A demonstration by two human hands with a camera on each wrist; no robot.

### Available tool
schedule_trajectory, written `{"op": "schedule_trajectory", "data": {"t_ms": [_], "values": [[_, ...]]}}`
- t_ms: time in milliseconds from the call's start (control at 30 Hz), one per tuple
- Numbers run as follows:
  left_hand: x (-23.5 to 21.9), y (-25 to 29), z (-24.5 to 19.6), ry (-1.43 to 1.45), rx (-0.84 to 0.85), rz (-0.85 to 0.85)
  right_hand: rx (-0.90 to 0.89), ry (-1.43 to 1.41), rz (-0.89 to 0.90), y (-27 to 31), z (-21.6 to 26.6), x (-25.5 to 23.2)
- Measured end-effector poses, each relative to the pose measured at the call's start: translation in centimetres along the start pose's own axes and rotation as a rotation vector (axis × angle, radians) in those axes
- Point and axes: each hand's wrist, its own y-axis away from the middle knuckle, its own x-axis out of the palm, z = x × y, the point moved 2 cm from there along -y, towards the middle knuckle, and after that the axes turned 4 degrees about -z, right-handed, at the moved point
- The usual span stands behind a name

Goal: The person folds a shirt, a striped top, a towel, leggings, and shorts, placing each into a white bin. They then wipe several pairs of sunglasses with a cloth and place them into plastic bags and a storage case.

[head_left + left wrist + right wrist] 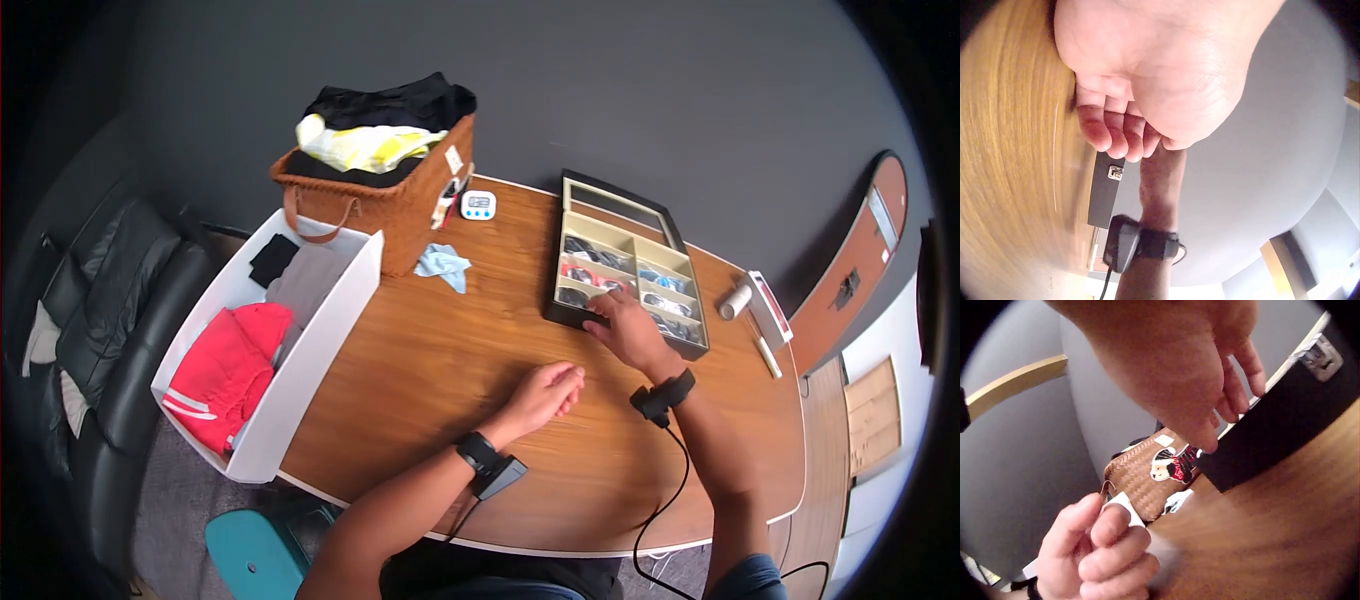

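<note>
A black display case (624, 268) with its lid raised lies on the table, several pairs of glasses (664, 280) in its cream compartments. Over its front rim reaches my right hand (632, 332), fingers slightly bent and pointing down into the front compartments. In the right wrist view the fingertips (1235, 412) are right at the rim, and their ends are partly hidden behind the case's front wall. My left hand (543, 398) hovers over the table in front of the case, fingers loosely curled, holding nothing. Dark glasses (573, 297) lie in the front left compartment beside the right hand.
A brown woven basket (400, 215) full of clothes stands at the back left, beside a white bin (310, 400) with folded clothes. Near them are a light blue cloth (443, 267) and a timer (478, 205). A white roll (735, 302) and a mirror (850, 270) are at right.
</note>
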Motion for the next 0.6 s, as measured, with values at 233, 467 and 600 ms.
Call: {"op": "schedule_trajectory", "data": {"t_ms": [233,467,600], "values": [[0.0,0.3,-0.7,-0.04,-0.016,-0.011,0.019,-0.06,-0.282,4.2,-2.5,0.1],[0.0,0.5,-0.8,-0.025,0.001,-0.042,0.059,-0.176,-0.343,4.2,-4.2,1.4],[0.1,0.6,-1.0,-0.009,-0.007,-0.057,0.081,-0.135,-0.312,3.9,-4.3,2.0]]}}
